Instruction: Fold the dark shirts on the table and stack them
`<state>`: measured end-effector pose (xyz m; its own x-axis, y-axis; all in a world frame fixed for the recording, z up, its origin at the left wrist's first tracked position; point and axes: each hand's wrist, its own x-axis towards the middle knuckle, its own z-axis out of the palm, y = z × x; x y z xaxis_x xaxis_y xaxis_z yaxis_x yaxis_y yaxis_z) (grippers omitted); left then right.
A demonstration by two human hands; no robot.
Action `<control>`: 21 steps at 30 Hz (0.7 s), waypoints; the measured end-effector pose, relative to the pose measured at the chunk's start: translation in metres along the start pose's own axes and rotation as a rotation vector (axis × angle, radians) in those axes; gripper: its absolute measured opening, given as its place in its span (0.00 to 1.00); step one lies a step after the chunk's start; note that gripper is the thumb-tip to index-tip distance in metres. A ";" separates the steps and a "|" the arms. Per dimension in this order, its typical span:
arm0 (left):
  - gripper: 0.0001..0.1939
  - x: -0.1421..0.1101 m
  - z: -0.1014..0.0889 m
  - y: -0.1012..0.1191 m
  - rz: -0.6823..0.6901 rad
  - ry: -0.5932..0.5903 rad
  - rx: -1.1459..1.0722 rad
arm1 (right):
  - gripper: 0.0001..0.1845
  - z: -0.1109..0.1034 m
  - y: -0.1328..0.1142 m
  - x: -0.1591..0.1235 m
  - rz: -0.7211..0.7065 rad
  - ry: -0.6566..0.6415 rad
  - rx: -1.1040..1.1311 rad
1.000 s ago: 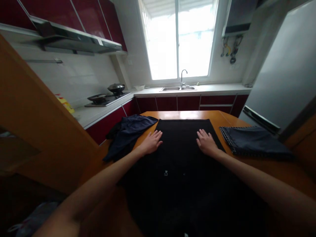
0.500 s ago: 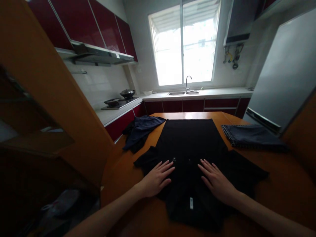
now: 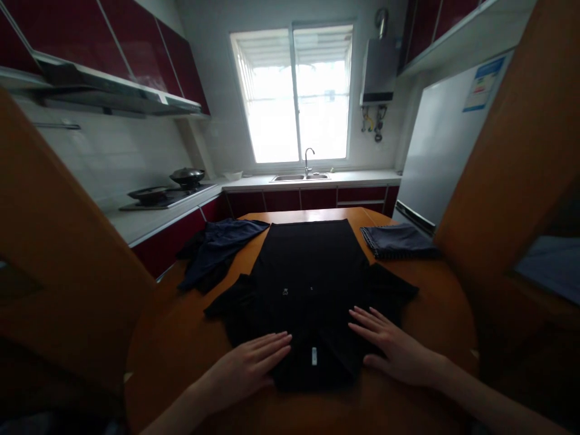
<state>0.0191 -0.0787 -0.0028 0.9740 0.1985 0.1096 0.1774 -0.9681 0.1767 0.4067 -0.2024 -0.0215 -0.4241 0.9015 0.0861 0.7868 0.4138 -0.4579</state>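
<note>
The shirt lies spread on the table, straight ahead of the person. Directions are read from the shirt's centre, with 12 o'clock toward the window. Hem: 12 o'clock. Collar: 6 o'clock, with a white label showing. Sleeves: 9 and 3 o'clock, extended outward.

The left hand is at 7 o'clock, its fingertips over the shirt beside the collar. The right hand is at 4 o'clock, its fingertips over the shirt's edge below the sleeve. The hands are apart, one on each side of the label, palms down, fingers extended and uncurled. From where I stand, I cannot tell whether either hand presses the fabric or is held just above it.

A crumpled navy cloth is at 10 o'clock, one tip just beside the hem's corner. A folded grey cloth is at 2 o'clock, apart from the shirt.
</note>
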 end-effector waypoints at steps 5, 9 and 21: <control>0.37 0.000 0.011 0.000 0.044 0.154 -0.003 | 0.14 0.021 -0.007 -0.004 -0.133 0.148 -0.054; 0.37 -0.002 0.014 0.009 0.013 0.251 -0.042 | 0.16 0.032 -0.012 -0.004 -0.211 0.222 -0.076; 0.18 -0.035 -0.002 -0.019 -0.597 0.506 -0.025 | 0.12 0.000 -0.028 -0.003 -0.161 0.182 0.124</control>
<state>-0.0180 -0.0672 -0.0082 0.5310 0.7355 0.4208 0.6418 -0.6733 0.3671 0.3857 -0.2170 -0.0092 -0.4433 0.8378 0.3188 0.6497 0.5454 -0.5297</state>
